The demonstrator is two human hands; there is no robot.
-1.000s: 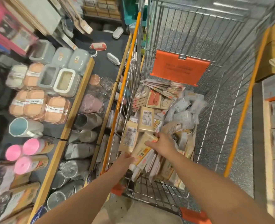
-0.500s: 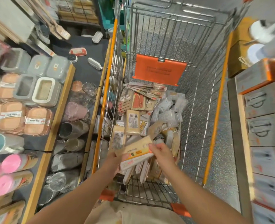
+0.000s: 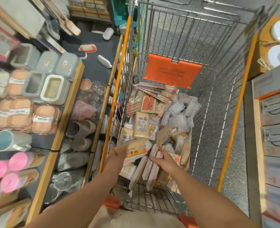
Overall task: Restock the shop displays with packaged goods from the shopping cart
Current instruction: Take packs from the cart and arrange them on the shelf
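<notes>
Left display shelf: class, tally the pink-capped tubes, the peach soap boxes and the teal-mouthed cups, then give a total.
Pink-capped tubes: 3
Peach soap boxes: 4
Teal-mouthed cups: 1
Total: 8

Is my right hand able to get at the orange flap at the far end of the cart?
Probably, with a stretch: the right hand is low among the packets, and nothing blocks the orange flap ahead.
</notes>
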